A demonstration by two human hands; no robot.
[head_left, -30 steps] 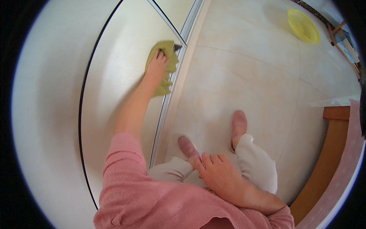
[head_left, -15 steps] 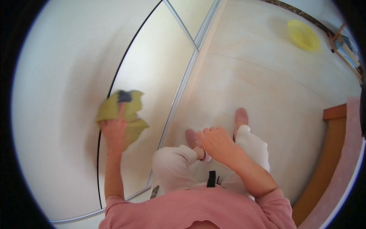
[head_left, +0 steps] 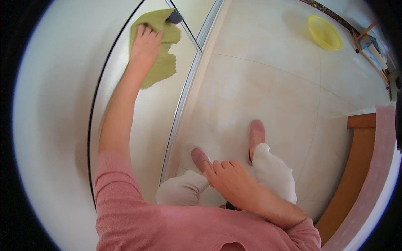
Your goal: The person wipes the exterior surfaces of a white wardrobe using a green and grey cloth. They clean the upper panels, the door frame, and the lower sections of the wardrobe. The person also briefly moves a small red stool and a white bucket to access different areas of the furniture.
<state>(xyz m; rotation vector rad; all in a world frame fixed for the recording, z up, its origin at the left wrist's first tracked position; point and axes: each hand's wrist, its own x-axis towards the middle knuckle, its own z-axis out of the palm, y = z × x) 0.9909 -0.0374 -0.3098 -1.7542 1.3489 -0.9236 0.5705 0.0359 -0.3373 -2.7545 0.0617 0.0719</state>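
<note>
The left hand [head_left: 144,44] is stretched up to the upper left of the frame, fingers spread flat and pressing a green cloth [head_left: 161,50] against the pale glass panel [head_left: 125,138] (the hand lies on the cloth rather than clutching it). The cloth hangs in a ragged flap below and to the right of the palm, and its top corner touches a small dark piece [head_left: 175,17] where the metal frame [head_left: 184,96] bars meet. The right hand [head_left: 230,182] rests low in the centre, fingers loosely curled and empty, lying on the light trousers [head_left: 272,175] at the knees. Two pink shoes [head_left: 256,133] stand on the beige tiled floor [head_left: 268,79]. A yellow basin [head_left: 324,32] sits on the floor at the upper right, well apart from both hands.
</note>
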